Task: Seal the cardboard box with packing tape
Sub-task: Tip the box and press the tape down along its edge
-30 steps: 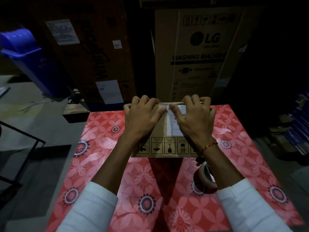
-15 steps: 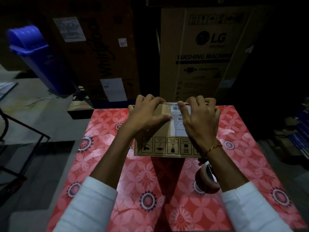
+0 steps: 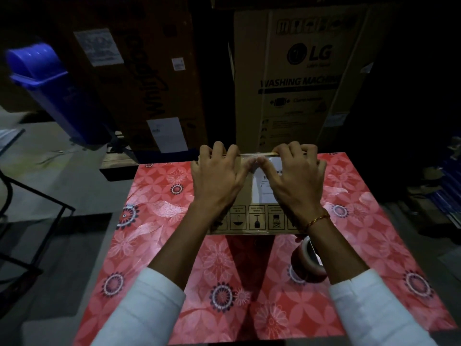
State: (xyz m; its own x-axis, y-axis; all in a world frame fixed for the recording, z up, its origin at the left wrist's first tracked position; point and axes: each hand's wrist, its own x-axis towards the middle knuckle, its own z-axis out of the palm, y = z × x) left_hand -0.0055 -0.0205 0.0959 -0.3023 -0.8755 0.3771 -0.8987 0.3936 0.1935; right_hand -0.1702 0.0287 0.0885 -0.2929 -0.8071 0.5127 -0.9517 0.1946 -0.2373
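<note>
A small brown cardboard box (image 3: 254, 218) with handling symbols and a white label lies flat on the red floral table (image 3: 154, 221). My left hand (image 3: 217, 181) rests on the box's left half, fingers curled over its far edge. My right hand (image 3: 291, 181) covers the right half the same way. Both thumbs meet near the middle, pressing on a glossy strip of clear tape along the far edge. A roll of brown packing tape (image 3: 308, 260) stands on the table just near the box, partly hidden under my right forearm.
A large LG washing machine carton (image 3: 299, 78) and a darker tall carton (image 3: 139, 78) stand right behind the table. A blue bin (image 3: 50, 91) leans at the left. A black metal frame (image 3: 32, 211) sits on the floor to the left. Dark clutter lies right.
My thumbs have drawn closer together at the box's middle, and both hands sit slightly further over the far edge. The box and tape roll have stayed put.
</note>
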